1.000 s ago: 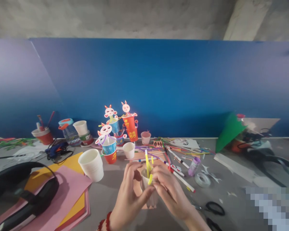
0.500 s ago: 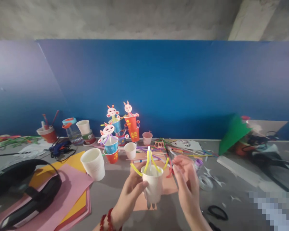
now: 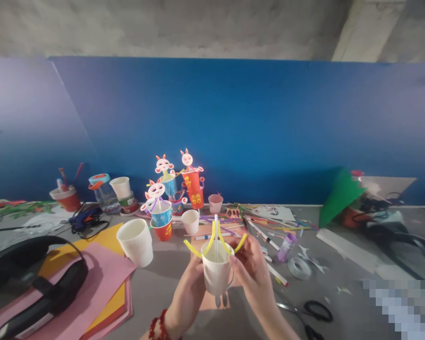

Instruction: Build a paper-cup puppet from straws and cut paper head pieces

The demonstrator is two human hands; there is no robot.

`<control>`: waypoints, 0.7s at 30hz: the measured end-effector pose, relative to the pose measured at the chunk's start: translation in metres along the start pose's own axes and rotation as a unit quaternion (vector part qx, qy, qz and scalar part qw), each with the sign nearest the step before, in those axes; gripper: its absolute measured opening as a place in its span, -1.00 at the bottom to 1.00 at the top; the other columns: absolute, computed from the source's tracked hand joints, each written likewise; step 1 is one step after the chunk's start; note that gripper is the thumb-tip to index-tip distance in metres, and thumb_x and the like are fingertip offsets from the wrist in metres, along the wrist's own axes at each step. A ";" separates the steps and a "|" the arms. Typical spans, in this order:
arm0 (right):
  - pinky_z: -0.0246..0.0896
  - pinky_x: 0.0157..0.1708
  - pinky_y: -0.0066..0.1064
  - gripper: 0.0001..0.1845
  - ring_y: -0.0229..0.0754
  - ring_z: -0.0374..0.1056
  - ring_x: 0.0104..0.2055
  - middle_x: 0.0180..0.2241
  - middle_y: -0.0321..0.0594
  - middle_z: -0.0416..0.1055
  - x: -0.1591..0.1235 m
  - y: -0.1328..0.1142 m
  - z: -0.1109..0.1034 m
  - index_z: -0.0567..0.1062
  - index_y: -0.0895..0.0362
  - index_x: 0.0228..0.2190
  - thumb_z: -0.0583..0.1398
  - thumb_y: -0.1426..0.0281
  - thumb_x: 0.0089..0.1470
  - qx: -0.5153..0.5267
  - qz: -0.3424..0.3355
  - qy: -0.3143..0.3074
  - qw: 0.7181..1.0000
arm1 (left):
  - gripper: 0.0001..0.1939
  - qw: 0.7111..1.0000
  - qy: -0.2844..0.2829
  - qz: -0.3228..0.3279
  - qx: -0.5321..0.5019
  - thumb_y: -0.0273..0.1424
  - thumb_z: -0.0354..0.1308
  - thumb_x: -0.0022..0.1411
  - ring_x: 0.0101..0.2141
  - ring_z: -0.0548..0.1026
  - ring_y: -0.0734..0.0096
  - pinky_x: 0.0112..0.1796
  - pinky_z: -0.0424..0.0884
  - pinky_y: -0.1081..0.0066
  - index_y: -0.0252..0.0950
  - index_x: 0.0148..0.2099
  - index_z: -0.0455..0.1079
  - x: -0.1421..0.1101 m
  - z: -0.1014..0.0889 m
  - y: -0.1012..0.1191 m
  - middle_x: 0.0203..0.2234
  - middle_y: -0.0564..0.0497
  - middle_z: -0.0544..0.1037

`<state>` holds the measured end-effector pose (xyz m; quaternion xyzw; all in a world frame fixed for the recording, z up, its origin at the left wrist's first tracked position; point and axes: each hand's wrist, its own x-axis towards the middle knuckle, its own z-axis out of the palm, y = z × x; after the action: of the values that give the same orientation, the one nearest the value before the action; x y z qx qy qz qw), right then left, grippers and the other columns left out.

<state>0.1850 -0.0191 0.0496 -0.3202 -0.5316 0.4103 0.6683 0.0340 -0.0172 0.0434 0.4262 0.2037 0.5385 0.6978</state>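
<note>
Left hand (image 3: 190,289) and right hand (image 3: 253,271) clasp a cup (image 3: 215,276) (squeezing might dent it) short of the bench's (image 3: 152,295) back edge.

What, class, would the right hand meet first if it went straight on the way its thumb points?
Most likely the held cup: the right hand points at it from so close that contact is hard to tell.
</note>
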 end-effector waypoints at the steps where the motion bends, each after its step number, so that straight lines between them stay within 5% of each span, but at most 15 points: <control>1: 0.40 -0.23 -0.33 -0.56 -0.14 0.43 -0.23 -0.17 -0.17 0.42 0.000 0.000 0.000 0.26 0.00 0.03 0.24 0.25 0.17 -0.007 -0.006 -0.006 1.000 | -0.54 1.000 -0.008 0.003 0.014 -0.29 0.15 0.25 0.14 0.35 -0.05 0.12 0.26 0.08 -0.18 0.19 0.38 -0.001 0.000 0.000 0.10 -0.10 0.51; 10: 0.42 -0.23 -0.34 -0.79 -0.15 0.42 -0.21 -0.14 -0.17 0.40 -0.005 -0.007 0.003 0.41 0.01 -0.10 0.21 0.33 0.20 0.036 0.000 -0.036 0.999 | -0.50 0.999 0.005 -0.039 -0.031 -0.21 0.13 0.25 -0.08 0.52 -0.01 -0.15 0.44 0.21 -0.28 0.19 0.36 0.003 -0.007 0.008 -0.04 -0.20 0.58; 21: 0.40 -0.30 -0.38 -0.88 -0.13 0.41 -0.24 -0.22 -0.15 0.42 0.004 -0.014 -0.010 0.52 0.05 -0.23 0.24 0.34 0.16 -0.049 -0.051 -0.094 0.993 | -0.67 0.996 0.026 -0.069 -0.047 -0.16 0.23 0.13 -0.41 0.54 0.22 -0.41 0.43 0.37 -0.33 -0.21 0.55 0.002 -0.006 0.008 -0.38 -0.12 0.63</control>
<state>0.1977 -0.0217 0.0608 -0.2847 -0.6272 0.3779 0.6187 0.0259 -0.0127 0.0471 0.3636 0.2247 0.5092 0.7470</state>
